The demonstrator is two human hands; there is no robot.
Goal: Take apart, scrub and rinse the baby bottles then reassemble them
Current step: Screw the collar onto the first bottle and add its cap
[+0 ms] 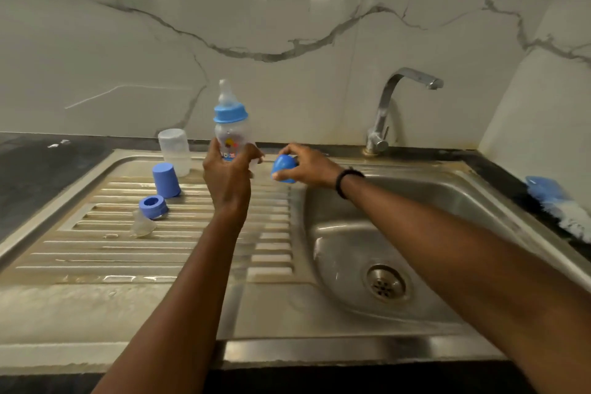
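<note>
Clear plastic baby bottle with blue screw collar and translucent teat (231,125) is held upright above the ribbed steel drainboard (179,253), gripped at its lower body by the left hand (227,176); fingers and thumb are curled round the base, so collar, teat and printed upper body stand clear above the fingertips. Rounded blue plastic bottle cap (284,168) is held in the right hand (305,166), just right of the bottle and apart from it; fingertips are wrapped over the cap's top and thumb is set under it, with most of the blue dome exposed toward the camera. A black band (347,182) is worn on the right wrist. On the drainboard, left of the left hand: a clear plastic bottle body without collar (174,150) is stood at the back edge, a blue cylindrical cap (166,180) is stood just in front of it, a blue screw ring (153,206) is laid nearer, and a clear silicone teat (143,224) is lying against that ring. The stainless sink basin with round drain (387,285) is to the right, under the right forearm. A chrome tap (383,112) is mounted behind the basin. A blue-handled white-bristle bottle brush (563,205) is laid on the dark counter at far right.
</note>
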